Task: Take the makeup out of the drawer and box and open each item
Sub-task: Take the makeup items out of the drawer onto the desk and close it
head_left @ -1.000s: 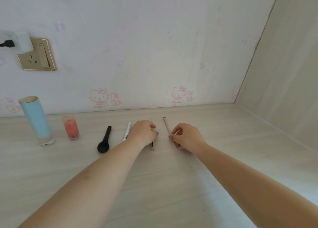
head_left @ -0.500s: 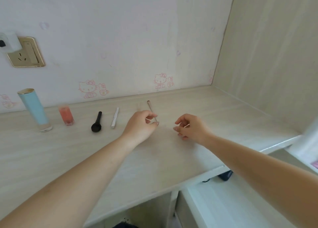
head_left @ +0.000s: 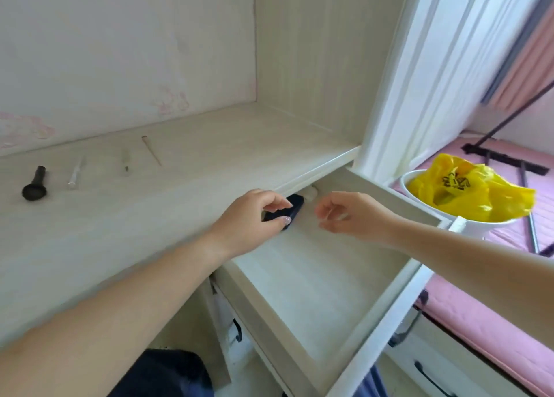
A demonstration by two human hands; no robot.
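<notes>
The pale wooden drawer (head_left: 302,279) under the desk stands pulled out. At its far end lies a dark blue compact case (head_left: 292,207), with my left hand (head_left: 248,219) closing thumb and fingers around it. A small white item (head_left: 310,193) sits just behind the case under the desk edge. My right hand (head_left: 350,213) hovers over the drawer beside the case, fingers loosely curled, holding nothing. On the desk (head_left: 120,216) lie a thin brown pencil (head_left: 151,150), its cap (head_left: 126,162), a white pen (head_left: 76,173) and a black brush (head_left: 35,183).
A white bin with a yellow plastic bag (head_left: 467,191) stands right of the drawer on a pink mat. Lower drawers with dark handles (head_left: 428,372) sit below. The cabinet's side wall (head_left: 314,52) bounds the desk on the right.
The view swung right and down from the desk to the open drawer. Both hands left the pencil on the desk and moved into the drawer; the left hand now grips the dark case.
</notes>
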